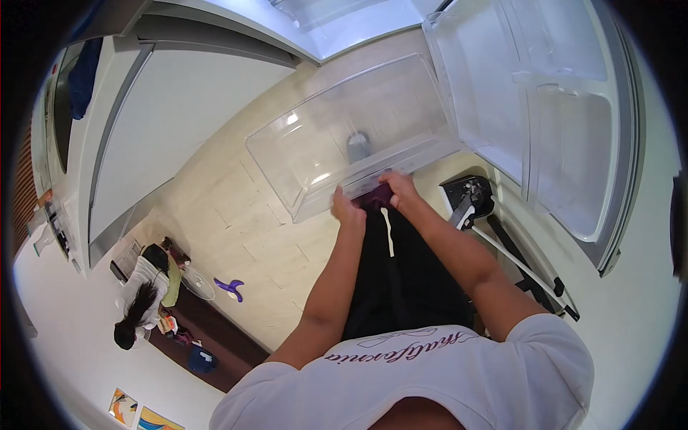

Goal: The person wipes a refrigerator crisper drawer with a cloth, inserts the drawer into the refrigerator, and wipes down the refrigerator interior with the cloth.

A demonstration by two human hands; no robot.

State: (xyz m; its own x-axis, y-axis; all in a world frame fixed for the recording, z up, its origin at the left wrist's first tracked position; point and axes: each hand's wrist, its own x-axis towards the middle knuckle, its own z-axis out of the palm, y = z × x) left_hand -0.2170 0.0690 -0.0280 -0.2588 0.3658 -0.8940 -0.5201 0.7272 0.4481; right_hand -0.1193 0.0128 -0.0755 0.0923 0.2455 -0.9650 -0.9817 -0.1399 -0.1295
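Note:
A large clear plastic fridge drawer [301,140] is held out in front of my body, tilted, with the floor and a foot visible through it. My left hand [347,208] is closed on its near edge, thumb on top. To the right, my right hand [400,190] grips the same edge. Between the two hands shows a dark maroon patch [376,197] that looks like cloth; whether I hold it I cannot tell. The open fridge door [570,154], with clear shelves, stands right of the drawer. Beyond the drawer is the fridge's lit interior [351,29].
A dustpan [469,197] and a white-handled pole [519,261] lean below the fridge door. White cabinets [165,122] line the left. At lower left another person [147,290] is beside a dark brown surface [215,326]. A purple object [229,289] lies on the pale floor.

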